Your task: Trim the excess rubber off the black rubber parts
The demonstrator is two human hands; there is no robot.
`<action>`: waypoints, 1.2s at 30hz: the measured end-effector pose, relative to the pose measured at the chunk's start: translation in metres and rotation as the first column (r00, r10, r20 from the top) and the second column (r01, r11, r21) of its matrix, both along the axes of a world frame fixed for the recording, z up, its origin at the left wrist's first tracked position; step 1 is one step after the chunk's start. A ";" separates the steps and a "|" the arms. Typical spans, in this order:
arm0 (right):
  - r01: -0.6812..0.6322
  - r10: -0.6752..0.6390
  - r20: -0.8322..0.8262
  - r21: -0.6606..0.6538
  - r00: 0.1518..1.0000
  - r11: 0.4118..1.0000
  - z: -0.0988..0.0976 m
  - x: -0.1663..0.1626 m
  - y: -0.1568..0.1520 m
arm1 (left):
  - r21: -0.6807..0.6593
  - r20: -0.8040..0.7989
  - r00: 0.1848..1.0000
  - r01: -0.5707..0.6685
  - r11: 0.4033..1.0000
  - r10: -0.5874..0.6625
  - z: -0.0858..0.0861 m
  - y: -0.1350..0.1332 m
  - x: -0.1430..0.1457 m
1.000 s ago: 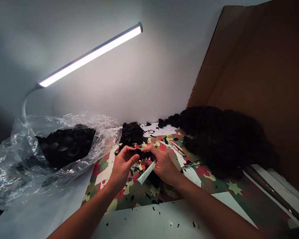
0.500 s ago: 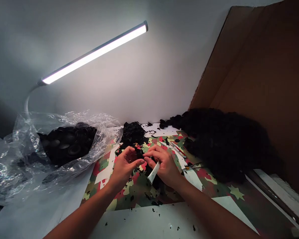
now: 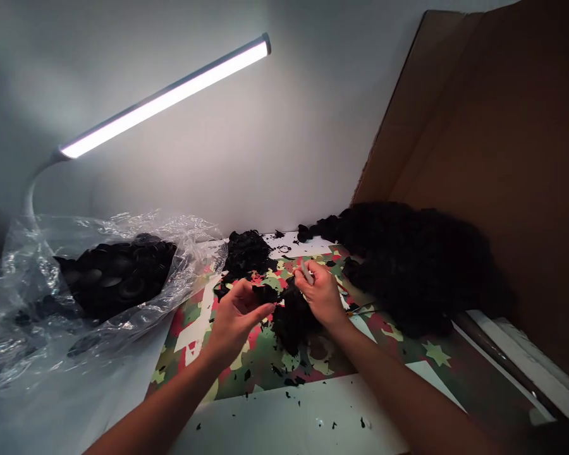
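My left hand (image 3: pixel 234 316) is curled with a thin black rubbery piece (image 3: pixel 265 292) between its forefinger and thumb; the piece's far side is hard to make out. My right hand (image 3: pixel 320 294), closed, grips a pale flat-handled tool (image 3: pixel 306 273). The tool's working end is hidden, so its kind does not show. Under and between the hands lies a heap of black scraps (image 3: pixel 291 322) on a camouflage-patterned sheet (image 3: pixel 232 379). Another pile of black scraps (image 3: pixel 249 249) sits just beyond my left hand.
On the left, a clear plastic bag (image 3: pixel 194 253) holds many round black parts (image 3: pixel 123 272). A big black heap (image 3: pixel 422 265) leans against cardboard (image 3: pixel 493 126) on the right. A lit tube lamp (image 3: pixel 171 98) hangs above. Small black bits (image 3: pixel 289 395) are scattered near the front.
My right hand has drawn away from the left and turned, so the pale handle now points up instead of down toward me. The left hand stays nearly in place; the view has shifted slightly.
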State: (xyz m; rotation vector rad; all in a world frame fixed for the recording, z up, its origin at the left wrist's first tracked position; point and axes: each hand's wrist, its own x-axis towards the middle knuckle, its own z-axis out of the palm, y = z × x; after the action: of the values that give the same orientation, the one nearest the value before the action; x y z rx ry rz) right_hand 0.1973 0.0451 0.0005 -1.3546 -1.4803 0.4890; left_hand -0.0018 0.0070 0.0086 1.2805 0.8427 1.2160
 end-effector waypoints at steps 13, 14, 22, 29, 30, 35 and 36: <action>-0.148 0.150 0.014 -0.068 0.989 0.987 0.005 0.007 -0.003 | -0.274 0.267 0.964 0.061 0.960 0.015 0.004 0.008 0.000; -0.147 0.147 -0.005 -0.048 0.989 0.988 0.008 0.003 -0.008 | -0.265 0.244 0.970 0.052 0.963 0.014 0.003 0.009 -0.001; -0.305 0.308 0.067 -0.047 0.949 0.951 0.023 -0.017 -0.036 | -0.057 -0.012 0.999 -0.043 0.997 0.043 -0.004 0.008 -0.004; -0.343 0.339 0.181 -0.014 0.923 0.939 0.010 -0.023 -0.036 | 0.053 -0.121 0.985 -0.117 0.992 0.123 -0.003 0.007 -0.001; -0.347 0.342 0.205 -0.012 0.917 0.938 0.009 -0.023 -0.036 | 0.082 -0.153 0.978 -0.128 0.988 0.139 -0.002 0.006 0.000; -0.183 0.183 0.236 -0.023 0.954 0.983 0.008 -0.009 -0.020 | 0.073 -0.138 0.990 -0.016 0.997 0.026 0.001 -0.009 0.005; -0.101 0.107 0.202 -0.042 0.974 0.994 0.006 -0.003 -0.014 | 0.048 -0.095 0.995 0.044 0.998 -0.040 0.002 -0.012 0.005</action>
State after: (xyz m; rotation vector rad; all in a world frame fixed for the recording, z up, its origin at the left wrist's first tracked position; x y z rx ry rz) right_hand 0.1946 0.0315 0.0066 -1.3893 -1.7246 0.4519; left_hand 0.0034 -0.0052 0.0107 1.3989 0.8531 1.1573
